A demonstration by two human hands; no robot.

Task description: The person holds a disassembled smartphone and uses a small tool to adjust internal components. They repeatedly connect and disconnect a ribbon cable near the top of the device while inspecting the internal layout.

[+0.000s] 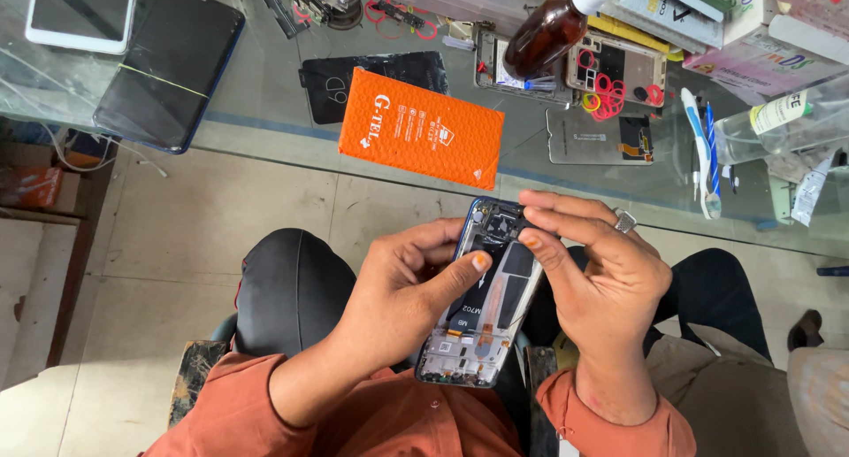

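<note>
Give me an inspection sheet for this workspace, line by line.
Surface: glass table, floor visible through it.
Job's things: opened phone with its back off, battery and boards exposed, held over the lap.
Clutter: orange packet, dark phone, white phone, brown bottle, clear bottle, phone frame, loose back panels, boxes.
Hands: left hand grips the phone's left edge, thumb on the battery; right hand has fingertips at the phone's top end, ring on one finger.
Cables: white cord under the table's left edge; flex ribbons inside the phone.
Surroundings: tiled floor, another person's leg at right.
</note>
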